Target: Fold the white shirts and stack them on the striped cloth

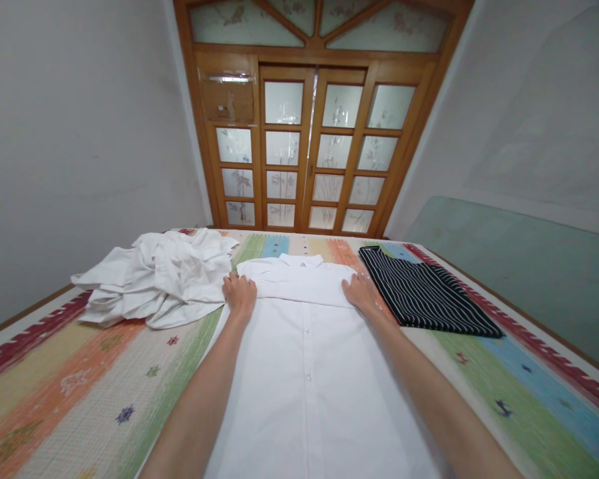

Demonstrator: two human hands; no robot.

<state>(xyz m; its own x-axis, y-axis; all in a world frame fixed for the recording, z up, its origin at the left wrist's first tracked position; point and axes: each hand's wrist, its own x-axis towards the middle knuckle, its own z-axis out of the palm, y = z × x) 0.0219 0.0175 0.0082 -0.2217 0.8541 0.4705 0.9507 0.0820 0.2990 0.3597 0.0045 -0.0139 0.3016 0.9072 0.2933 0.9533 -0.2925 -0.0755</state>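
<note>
A white button-up shirt lies flat in front of me, its collar at the far end and its button line running toward me. A layer of white cloth crosses the upper chest, with a straight edge facing me. My left hand is closed on the left side of the shirt near the shoulder, fingers curled over the cloth. At the opposite shoulder my right hand grips the right side. What lies under the fingers is hidden.
A crumpled heap of white clothes lies to the left. On the right is a folded black-and-white striped garment. Both rest on a colourful striped bedspread. Wooden glass-paned doors stand beyond, with a pale green panel along the right.
</note>
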